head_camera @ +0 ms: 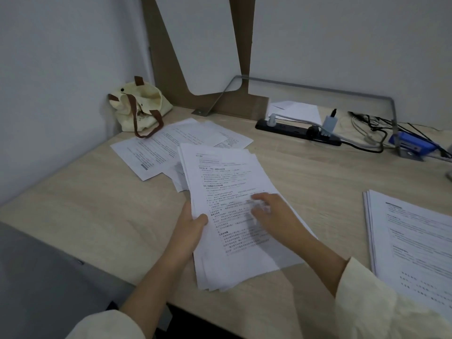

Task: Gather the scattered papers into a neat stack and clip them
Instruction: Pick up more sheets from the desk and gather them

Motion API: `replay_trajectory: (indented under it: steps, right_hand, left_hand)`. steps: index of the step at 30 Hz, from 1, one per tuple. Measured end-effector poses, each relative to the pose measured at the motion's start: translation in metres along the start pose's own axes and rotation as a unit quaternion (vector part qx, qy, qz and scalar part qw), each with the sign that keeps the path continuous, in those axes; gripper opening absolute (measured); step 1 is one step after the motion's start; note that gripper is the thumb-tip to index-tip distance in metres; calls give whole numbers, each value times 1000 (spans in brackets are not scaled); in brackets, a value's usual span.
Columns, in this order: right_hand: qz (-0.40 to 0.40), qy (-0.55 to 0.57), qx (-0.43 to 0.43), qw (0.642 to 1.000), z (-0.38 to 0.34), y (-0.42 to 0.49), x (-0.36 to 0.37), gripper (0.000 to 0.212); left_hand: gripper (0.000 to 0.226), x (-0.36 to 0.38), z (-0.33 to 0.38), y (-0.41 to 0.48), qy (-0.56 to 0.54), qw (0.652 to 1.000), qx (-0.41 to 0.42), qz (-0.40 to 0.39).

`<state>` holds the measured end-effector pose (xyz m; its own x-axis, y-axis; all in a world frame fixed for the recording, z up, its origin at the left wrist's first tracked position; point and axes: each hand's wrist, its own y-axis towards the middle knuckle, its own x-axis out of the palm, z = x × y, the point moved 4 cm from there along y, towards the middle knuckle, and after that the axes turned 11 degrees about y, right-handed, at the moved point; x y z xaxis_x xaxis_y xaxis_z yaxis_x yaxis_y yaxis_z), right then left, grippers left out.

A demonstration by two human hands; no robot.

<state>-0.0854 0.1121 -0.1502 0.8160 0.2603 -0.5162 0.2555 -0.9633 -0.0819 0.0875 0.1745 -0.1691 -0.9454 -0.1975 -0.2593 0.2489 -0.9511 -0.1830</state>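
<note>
The left hand [189, 227] pinches a loose paper stack [227, 192] while the right hand [276, 216] lies on top.

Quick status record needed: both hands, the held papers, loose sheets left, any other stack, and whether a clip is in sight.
left hand: grips the left edge of the held papers, thumb on top
right hand: lies flat on the top sheet, blurred
held papers: uneven bundle, edges fanned, not squared
loose sheets: several overlapping on the desk behind the bundle, near the tote bag
other stack: at the desk's right edge, untouched
clip: none visible
</note>
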Motion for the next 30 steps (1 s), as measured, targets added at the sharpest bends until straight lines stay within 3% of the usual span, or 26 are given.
replay_trajectory:
  steps: [3,5,7,11,14,16,20,26,30]
  right_hand:
    - [96,23,59,993,22,8,-32,58]
    - [100,129,109,980,29,6,-47,64]
    - [65,241,116,961,24,1,-55,52]
    - [85,316,14,945,-8,-9,-82,25]
    - [96,358,-71,926,-31,-18,-103,24]
    - [94,367,-105,920,-39,-26,-108,28]
    - [108,341,-91,929,-23,-33,-97,35]
    - [184,384,-89,900,-22,-42,-97,24]
    - [153,360,-26,920,-6,-50,-85,26]
  left_hand:
    - [51,0,0,-3,-26,1000,0,11]
    - [49,-1,5,-6,-49,999,16,9]
    - [46,-3,16,-8,-60,998,34,8]
    - [42,-12,55,-5,-53,992,108,34]
    - [33,-21,91,-5,-46,980,183,63]
    - [20,-23,105,-5,-58,971,222,76]
    - [26,-10,103,-8,-66,969,231,62]
    - [23,5,103,-9,-105,964,229,86]
    - [34,17,80,-13,-92,975,189,69]
